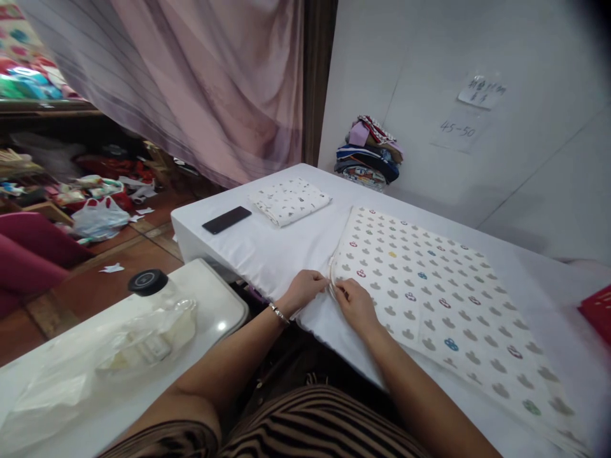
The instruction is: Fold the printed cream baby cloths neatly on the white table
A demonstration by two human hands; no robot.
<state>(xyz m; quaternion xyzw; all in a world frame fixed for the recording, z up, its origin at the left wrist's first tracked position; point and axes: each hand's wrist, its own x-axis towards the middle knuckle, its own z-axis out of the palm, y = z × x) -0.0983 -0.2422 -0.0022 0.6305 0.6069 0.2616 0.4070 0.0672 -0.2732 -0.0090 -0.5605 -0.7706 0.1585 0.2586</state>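
A white cloth [429, 286] printed with grey shapes and a few coloured ones lies flat, folded in layers, on the white-covered table [281, 254]. At its left edge, my left hand [308, 289] pinches the border, fingers pressed together. Close beside it, my right hand [356, 305] grips the same edge between thumb and fingers. The fingertips of both hands nearly meet there. Farther back rests a smaller folded cloth [291, 202] with small dark prints, apart from my hands.
A black phone [226, 220] lies near the table's left edge. On a lower white table [210, 305] are a round black object [147, 282] and a clear plastic bag [143, 346]. Folded fabrics [367, 152] are stacked by the wall. Something red [596, 312] sits at far right.
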